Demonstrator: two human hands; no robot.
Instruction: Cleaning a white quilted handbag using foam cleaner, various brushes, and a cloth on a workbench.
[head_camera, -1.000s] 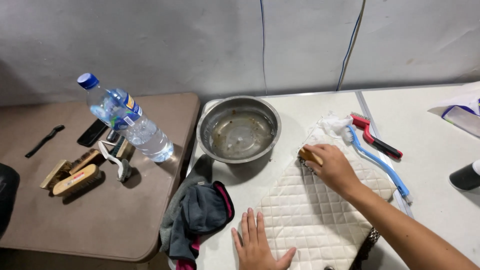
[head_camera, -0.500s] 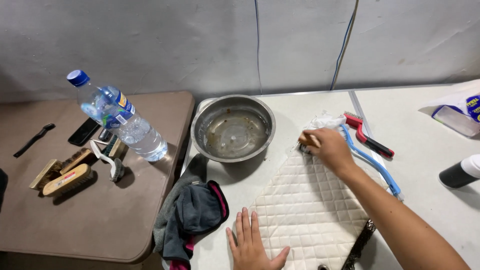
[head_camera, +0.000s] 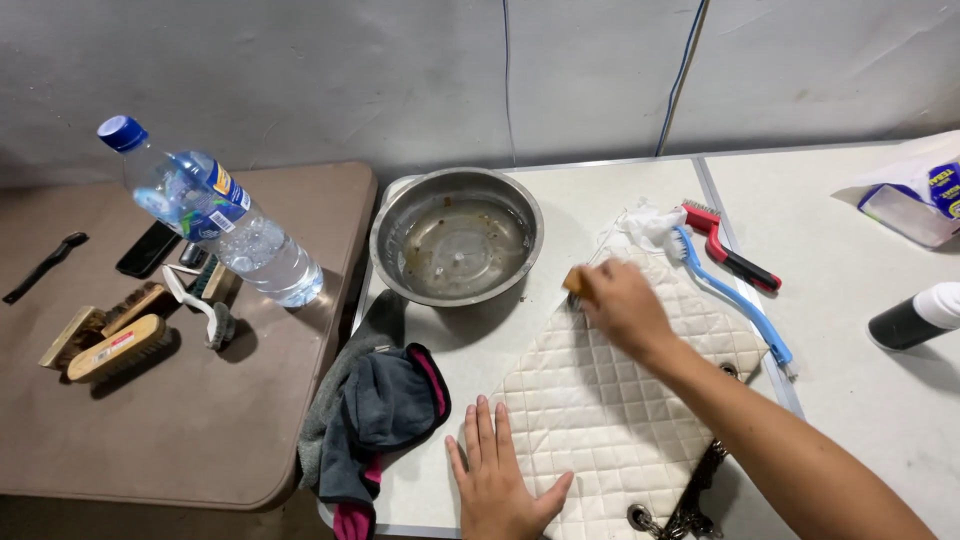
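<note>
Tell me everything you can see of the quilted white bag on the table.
The quilted bag is cream-white with diamond stitching, looking like soft leatherette. It lies flat, turned cornerwise, on the white table. Metal eyelets and a dark chain show at its lower right edge. The left hand presses its near corner; the right hand holds a small tan brush against its far corner.

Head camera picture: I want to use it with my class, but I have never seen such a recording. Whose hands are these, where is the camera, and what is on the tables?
The camera sits on a person's head and looks down at their own two bare hands. The left hand lies flat, pressing on a cream quilted bag on the white table. The right hand holds a small brown brush against the bag's top corner. Nearby lie a metal bowl, a grey cloth and a red brush beside a blue brush. On the brown table are a water bottle and wooden brushes.
</note>
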